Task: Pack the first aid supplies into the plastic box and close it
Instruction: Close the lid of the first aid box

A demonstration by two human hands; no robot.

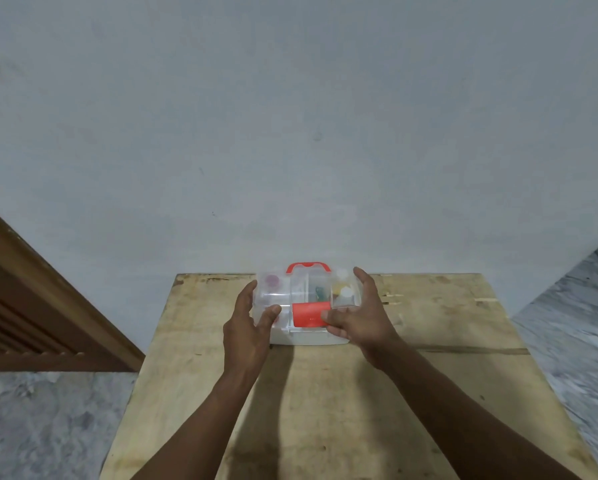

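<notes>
A clear plastic box (308,336) with a red handle (308,266) and a red front latch (308,314) stands on the wooden table, its lid down. Through the lid I see a purple item (272,280), something green (320,292) and white-capped little bottles (345,292). My left hand (250,323) holds the box's left end, thumb on the front beside the latch. My right hand (363,313) holds the right end, with the thumb pressing the latch's right edge and the fingers around the side.
The wooden table (429,375) stands against a grey wall (290,133). A brown wooden door frame (31,289) is at the left. Marbled floor (48,427) shows on both sides of the table.
</notes>
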